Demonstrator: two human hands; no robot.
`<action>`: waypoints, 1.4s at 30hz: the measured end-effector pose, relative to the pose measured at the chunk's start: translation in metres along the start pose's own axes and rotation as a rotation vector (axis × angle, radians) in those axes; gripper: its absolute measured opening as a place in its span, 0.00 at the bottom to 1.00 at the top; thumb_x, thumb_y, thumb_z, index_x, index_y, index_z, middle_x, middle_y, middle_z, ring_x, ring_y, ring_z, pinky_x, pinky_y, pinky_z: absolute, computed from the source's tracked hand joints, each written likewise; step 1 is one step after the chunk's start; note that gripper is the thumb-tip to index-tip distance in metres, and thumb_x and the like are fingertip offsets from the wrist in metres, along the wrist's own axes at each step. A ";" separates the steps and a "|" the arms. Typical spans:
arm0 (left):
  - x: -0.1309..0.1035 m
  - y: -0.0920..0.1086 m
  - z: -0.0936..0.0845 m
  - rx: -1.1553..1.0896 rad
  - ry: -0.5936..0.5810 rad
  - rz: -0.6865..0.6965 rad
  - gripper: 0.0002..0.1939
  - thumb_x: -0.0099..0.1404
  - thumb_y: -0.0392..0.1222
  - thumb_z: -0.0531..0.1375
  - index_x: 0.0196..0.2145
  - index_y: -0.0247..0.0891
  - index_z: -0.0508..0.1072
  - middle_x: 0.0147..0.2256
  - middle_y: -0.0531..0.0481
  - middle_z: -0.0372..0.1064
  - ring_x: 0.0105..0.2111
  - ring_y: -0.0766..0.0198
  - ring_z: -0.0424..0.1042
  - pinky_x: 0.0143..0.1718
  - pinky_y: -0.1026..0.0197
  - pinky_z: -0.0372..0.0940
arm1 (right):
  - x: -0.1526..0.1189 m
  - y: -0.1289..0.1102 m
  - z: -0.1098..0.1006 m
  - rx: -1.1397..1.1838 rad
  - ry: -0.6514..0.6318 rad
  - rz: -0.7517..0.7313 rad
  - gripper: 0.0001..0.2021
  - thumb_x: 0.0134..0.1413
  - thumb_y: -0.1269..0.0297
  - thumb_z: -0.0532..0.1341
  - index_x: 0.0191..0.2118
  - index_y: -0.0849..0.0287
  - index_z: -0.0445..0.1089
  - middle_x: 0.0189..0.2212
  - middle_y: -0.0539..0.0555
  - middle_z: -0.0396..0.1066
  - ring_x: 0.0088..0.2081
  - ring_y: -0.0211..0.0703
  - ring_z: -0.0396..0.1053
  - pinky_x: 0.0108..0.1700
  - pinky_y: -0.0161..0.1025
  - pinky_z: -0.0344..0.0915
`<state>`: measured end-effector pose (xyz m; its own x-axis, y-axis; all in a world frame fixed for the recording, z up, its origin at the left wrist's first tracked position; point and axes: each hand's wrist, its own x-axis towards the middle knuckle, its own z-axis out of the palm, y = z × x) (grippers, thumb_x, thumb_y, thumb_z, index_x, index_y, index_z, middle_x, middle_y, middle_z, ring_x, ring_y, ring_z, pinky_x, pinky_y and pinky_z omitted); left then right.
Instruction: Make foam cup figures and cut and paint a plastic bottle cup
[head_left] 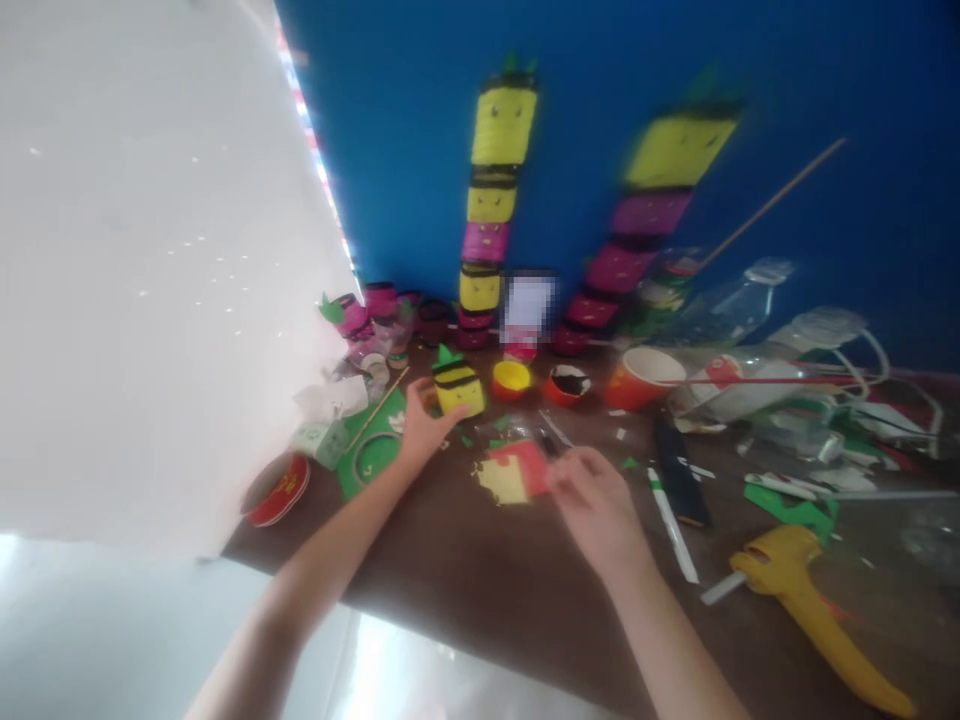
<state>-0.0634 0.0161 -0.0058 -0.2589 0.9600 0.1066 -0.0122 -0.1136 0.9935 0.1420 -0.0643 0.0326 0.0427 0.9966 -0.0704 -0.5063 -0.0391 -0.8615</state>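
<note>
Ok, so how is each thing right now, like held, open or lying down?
Yellow pot: held in the left hand
Right hand: fingers bent, grip too blurred to tell
Yellow-lined cup: open
Neighbouring cup: open, dark inside
Large paper cup: open
Glue gun: lying down
White pen: lying down
Yellow scrap: lying flat
Left tall stack: standing

"Where's there room for a hand?"

"Low on the brown table [472,585], in between the two arms [330,570], up to the yellow sheet [504,482]."

"And past the right hand [596,500]?"

"A white pen [673,525] is in the way, then a glue gun [784,560]."

"How about the back?"

"The left hand [429,415] holds a yellow pot [460,393] there, and two tall stacks [504,125] stand farther back."

"Left side?"

"A red bowl [291,492] and a green sheet [349,480]."
</note>
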 end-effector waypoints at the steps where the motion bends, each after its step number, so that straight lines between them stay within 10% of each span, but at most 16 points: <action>1: 0.005 -0.001 -0.003 0.031 0.023 -0.002 0.36 0.42 0.45 0.70 0.45 0.39 0.55 0.41 0.45 0.69 0.43 0.58 0.71 0.47 0.54 0.64 | -0.001 0.006 0.001 0.008 0.019 0.041 0.11 0.36 0.61 0.71 0.26 0.57 0.69 0.19 0.45 0.65 0.23 0.32 0.64 0.28 0.33 0.64; 10: 0.037 0.001 -0.016 0.342 -0.058 0.157 0.41 0.41 0.46 0.70 0.50 0.37 0.57 0.48 0.38 0.66 0.49 0.52 0.67 0.52 0.48 0.61 | -0.015 0.023 0.005 -0.006 -0.016 0.135 0.10 0.33 0.63 0.72 0.26 0.59 0.74 0.22 0.49 0.73 0.26 0.35 0.70 0.32 0.34 0.68; 20: 0.053 0.026 -0.028 0.692 -0.278 0.191 0.63 0.39 0.51 0.70 0.63 0.32 0.36 0.62 0.30 0.45 0.62 0.45 0.46 0.61 0.46 0.45 | -0.013 0.029 0.003 0.056 0.028 0.175 0.13 0.28 0.60 0.73 0.23 0.59 0.73 0.19 0.47 0.72 0.23 0.33 0.69 0.29 0.31 0.67; 24: 0.024 0.041 -0.030 0.603 -0.142 0.315 0.51 0.49 0.49 0.66 0.62 0.36 0.42 0.63 0.34 0.44 0.62 0.48 0.49 0.60 0.47 0.49 | -0.013 0.030 0.001 0.063 0.074 0.176 0.14 0.32 0.58 0.72 0.27 0.59 0.73 0.23 0.49 0.74 0.27 0.34 0.72 0.31 0.31 0.68; 30: -0.062 0.058 -0.009 0.383 -0.199 0.336 0.18 0.62 0.44 0.56 0.48 0.36 0.66 0.45 0.41 0.69 0.47 0.58 0.69 0.51 0.54 0.63 | -0.015 0.029 0.001 0.077 0.104 0.144 0.15 0.37 0.56 0.70 0.31 0.59 0.72 0.29 0.51 0.76 0.32 0.37 0.74 0.37 0.34 0.70; 35: -0.110 0.053 0.013 0.388 -0.507 0.325 0.22 0.57 0.45 0.61 0.49 0.40 0.67 0.48 0.43 0.68 0.47 0.58 0.68 0.49 0.55 0.64 | -0.017 0.026 0.003 0.046 0.069 0.114 0.15 0.38 0.57 0.70 0.31 0.60 0.70 0.29 0.52 0.76 0.34 0.40 0.74 0.39 0.37 0.70; 42: -0.109 0.040 0.028 0.369 -0.492 0.434 0.24 0.54 0.46 0.64 0.48 0.39 0.69 0.47 0.41 0.69 0.48 0.56 0.68 0.50 0.54 0.63 | -0.017 0.030 0.000 0.014 0.045 0.147 0.15 0.37 0.59 0.70 0.31 0.60 0.69 0.28 0.52 0.76 0.30 0.40 0.74 0.33 0.36 0.70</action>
<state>-0.0082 -0.0858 0.0232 0.2958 0.8621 0.4115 0.3396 -0.4976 0.7982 0.1260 -0.0821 0.0086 0.0058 0.9759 -0.2182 -0.5218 -0.1832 -0.8332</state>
